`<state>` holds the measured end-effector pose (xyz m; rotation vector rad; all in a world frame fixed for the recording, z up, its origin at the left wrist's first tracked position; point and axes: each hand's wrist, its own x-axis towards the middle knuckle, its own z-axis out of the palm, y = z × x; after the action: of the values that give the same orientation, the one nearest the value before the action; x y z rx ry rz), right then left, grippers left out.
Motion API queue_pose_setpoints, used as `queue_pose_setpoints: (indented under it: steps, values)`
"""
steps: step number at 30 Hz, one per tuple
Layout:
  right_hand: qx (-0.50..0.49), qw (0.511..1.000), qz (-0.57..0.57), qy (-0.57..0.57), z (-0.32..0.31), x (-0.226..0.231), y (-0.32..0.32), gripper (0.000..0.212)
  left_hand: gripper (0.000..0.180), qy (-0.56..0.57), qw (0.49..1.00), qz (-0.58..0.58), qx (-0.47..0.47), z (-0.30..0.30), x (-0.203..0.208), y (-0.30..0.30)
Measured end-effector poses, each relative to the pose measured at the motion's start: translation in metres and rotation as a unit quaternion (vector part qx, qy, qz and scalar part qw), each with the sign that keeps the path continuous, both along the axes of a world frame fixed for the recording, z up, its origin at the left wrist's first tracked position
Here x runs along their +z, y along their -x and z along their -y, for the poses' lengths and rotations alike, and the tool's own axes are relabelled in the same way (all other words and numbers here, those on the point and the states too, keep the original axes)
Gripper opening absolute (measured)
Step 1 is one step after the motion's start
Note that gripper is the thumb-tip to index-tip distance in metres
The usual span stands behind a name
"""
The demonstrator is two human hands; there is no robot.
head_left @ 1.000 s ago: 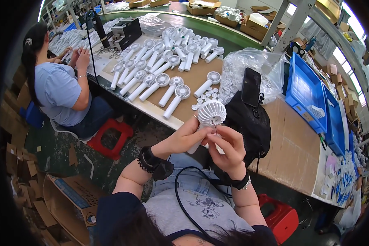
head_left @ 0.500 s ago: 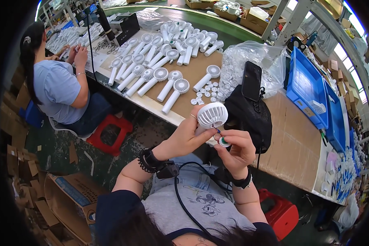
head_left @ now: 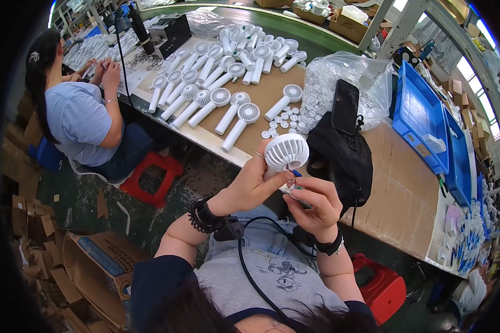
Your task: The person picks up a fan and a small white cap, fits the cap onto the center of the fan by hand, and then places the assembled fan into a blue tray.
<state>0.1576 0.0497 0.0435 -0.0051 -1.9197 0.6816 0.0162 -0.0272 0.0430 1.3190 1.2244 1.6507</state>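
On my feed, a white handheld fan point(head_left: 285, 152) hangs at the workbench's point(head_left: 401, 194) near side. The left hand point(head_left: 249, 186) wraps it below the head; the right hand point(head_left: 320, 203) pinches a small white disc point(head_left: 290, 188). I judge the fan light, stiff, slightly slippery: I favour gripping its handle, sparing the slats.

White fan point(head_left: 286, 152), blue tray point(head_left: 419, 111), black bag point(head_left: 347, 166), grey dark-printed shirt point(head_left: 225, 280).

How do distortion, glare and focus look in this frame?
Head view: the brown-topped workbench bows with fisheye distortion, corners black; bright window panes at upper right wash out; the clear plastic bag catches glints; the white, ribbed plastic fan in the left hand looks fairly sharp.
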Motion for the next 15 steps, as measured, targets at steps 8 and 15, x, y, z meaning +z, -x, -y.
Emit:
queue_pose_setpoints:
  steps: [8,15]
  values:
    - [-0.015,1.0,0.009,-0.012,-0.0023,-0.0027,-0.0027,0.031,0.047,0.022,0.999,0.029,-0.018,0.0008,-0.0007,0.0005]
    - [0.0,1.0,-0.015,0.007,-0.0036,-0.0055,-0.004,0.029,0.047,0.048,0.998,0.009,-0.028,-0.0006,0.0011,-0.0011]
